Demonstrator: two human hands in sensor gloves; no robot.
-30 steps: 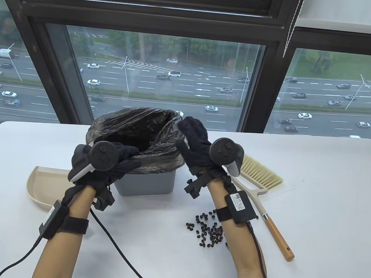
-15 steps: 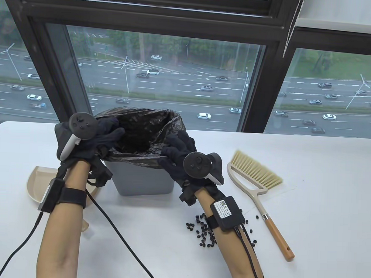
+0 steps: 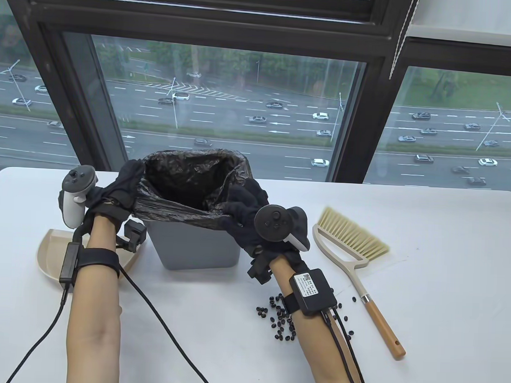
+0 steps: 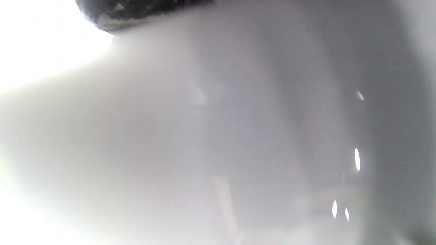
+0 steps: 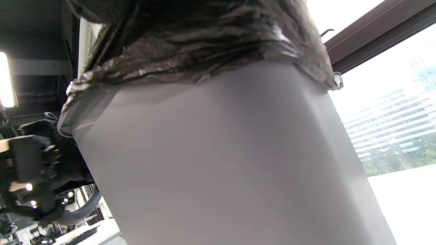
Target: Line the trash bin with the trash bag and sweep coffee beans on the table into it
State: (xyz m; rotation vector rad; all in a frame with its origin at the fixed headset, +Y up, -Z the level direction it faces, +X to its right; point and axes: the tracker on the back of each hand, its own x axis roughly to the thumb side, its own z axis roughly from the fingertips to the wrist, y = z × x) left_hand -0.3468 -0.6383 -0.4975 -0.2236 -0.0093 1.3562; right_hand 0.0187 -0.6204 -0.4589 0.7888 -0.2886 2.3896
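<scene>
A grey trash bin [image 3: 195,250] stands on the white table with a black trash bag [image 3: 184,178] open inside it. My left hand [image 3: 126,185] grips the bag's left edge and stretches it out past the bin's left rim. At the front right corner my right hand [image 3: 238,209] grips the bag's edge. Coffee beans [image 3: 281,322] lie scattered on the table under my right forearm. The right wrist view shows the bag [image 5: 204,44] folded down over the bin's wall [image 5: 221,153]. In the left wrist view the bin wall [image 4: 238,136] is a close blur, with bag [image 4: 136,8] at the top.
A beige hand brush [image 3: 351,239] with a wooden handle lies right of the bin. A beige dustpan [image 3: 48,255] sits to its left, partly under my left forearm. Cables run from both wrists to the near edge. A window stands behind the table.
My left hand went from the bag's front edge round to the left side, pulling that edge outward. My right hand dropped to the front right corner, then held still there.
</scene>
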